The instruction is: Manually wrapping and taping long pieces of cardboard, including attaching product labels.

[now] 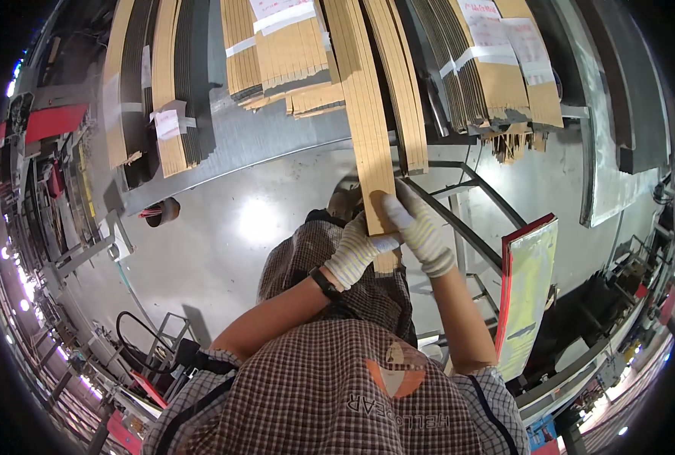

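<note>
Both my hands wear cream striped work gloves and hold the near end of a long tan strip with fine lines along its face. My left hand is closed on its left edge and underside, near the end. On the right side of that end, my right hand grips with the thumb laid on top. A short piece of similar tan material shows just below the hands; whether it is a separate strip cannot be told. Right beside the held strip lies another tan strip stack with a dark side.
A grey metal table carries taped tan and black strip bundles, with more bundles at the right. A dark metal frame and a red-edged yellowish board stand to my right. A small dark container is at the left.
</note>
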`<state>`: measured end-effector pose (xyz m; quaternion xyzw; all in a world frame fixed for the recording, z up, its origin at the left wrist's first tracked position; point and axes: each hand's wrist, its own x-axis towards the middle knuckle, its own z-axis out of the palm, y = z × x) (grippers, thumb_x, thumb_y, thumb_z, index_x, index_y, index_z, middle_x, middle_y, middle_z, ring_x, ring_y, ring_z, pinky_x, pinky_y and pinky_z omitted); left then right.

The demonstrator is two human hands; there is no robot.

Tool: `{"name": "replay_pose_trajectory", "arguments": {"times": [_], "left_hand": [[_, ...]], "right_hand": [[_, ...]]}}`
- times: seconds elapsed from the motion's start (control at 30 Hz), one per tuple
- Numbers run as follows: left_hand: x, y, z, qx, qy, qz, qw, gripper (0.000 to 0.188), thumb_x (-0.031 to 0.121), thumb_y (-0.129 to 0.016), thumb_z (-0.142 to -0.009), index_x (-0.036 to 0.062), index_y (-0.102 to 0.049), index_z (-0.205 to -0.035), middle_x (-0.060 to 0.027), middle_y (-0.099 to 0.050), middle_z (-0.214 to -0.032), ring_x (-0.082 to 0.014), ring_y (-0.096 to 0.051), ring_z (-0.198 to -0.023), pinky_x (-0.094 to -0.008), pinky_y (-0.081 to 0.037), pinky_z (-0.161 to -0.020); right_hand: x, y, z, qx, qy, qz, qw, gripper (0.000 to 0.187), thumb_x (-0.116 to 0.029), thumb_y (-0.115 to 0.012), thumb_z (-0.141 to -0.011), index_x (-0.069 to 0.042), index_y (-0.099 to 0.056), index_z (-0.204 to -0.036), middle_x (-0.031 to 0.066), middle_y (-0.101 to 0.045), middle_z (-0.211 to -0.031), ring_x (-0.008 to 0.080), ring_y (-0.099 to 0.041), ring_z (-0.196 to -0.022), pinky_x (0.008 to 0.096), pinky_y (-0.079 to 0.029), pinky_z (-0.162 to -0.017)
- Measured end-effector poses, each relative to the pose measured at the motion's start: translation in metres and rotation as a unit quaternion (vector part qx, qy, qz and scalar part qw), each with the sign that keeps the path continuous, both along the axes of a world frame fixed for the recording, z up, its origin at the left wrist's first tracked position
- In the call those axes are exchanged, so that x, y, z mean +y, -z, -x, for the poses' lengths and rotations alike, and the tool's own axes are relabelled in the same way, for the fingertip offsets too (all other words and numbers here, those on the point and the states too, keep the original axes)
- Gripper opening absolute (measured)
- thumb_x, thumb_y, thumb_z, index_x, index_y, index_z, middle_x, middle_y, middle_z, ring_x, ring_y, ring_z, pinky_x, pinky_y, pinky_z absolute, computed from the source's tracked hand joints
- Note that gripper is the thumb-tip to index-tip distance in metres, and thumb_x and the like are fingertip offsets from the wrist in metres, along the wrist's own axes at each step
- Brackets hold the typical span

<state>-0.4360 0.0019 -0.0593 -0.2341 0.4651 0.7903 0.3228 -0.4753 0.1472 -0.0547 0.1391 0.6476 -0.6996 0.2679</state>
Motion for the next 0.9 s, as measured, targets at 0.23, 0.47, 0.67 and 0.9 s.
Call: {"name": "replay_pose_trajectory", "arguments": {"times": [0.23,0.47,0.67,0.9], "left_hand": [[-0.015,0.010,-0.006,0.019,-0.014,-0.007,1.000,0.063,0.020,-0.085,-0.078,0.0037,-0.055,-0.131,-0.0020,-0.064,-0.113,-0.0138,-0.060,-0.106,-0.0282,-0.051,-0.092],[-0.020,0.040,-0.001,-0.006,-0.043,-0.046,0.998,0.056,0.016,-0.085,-0.079,0.0031,-0.057,-0.126,0.0013,-0.062,-0.095,-0.0094,-0.059,-0.084,-0.0234,-0.051,-0.080],[-0.008,0.023,0.020,0.098,-0.007,0.012,0.995,0.056,0.040,-0.082,-0.082,0.0047,-0.060,-0.120,-0.0019,-0.067,-0.105,-0.0153,-0.064,-0.096,-0.0274,-0.052,-0.085],[-0.019,0.042,0.046,0.082,0.008,0.068,0.994,0.052,0.042,-0.077,-0.086,0.0020,-0.064,-0.116,-0.0045,-0.067,-0.106,-0.0171,-0.066,-0.095,-0.0308,-0.054,-0.083]], "right_hand": [[0.000,0.016,-0.011,0.011,0.020,0.057,0.998,0.078,-0.040,-0.066,-0.096,0.008,-0.032,-0.148,0.0176,-0.053,-0.137,0.0230,-0.049,-0.126,0.0331,-0.039,-0.108],[0.076,0.021,-0.185,0.002,-0.123,-0.046,0.991,0.075,-0.019,-0.068,-0.094,0.003,-0.026,-0.153,0.0195,-0.047,-0.145,0.0245,-0.047,-0.132,0.0356,-0.038,-0.111],[0.019,0.015,-0.222,-0.085,-0.022,-0.072,0.993,0.084,0.001,-0.067,-0.080,-0.001,-0.025,-0.153,0.0197,-0.052,-0.139,0.0258,-0.052,-0.125,0.0361,-0.044,-0.105],[0.013,-0.005,-0.250,-0.053,-0.005,-0.227,0.972,0.065,0.005,-0.060,-0.082,0.001,-0.040,-0.143,0.0218,-0.057,-0.129,0.0255,-0.054,-0.120,0.0362,-0.044,-0.104]]}}
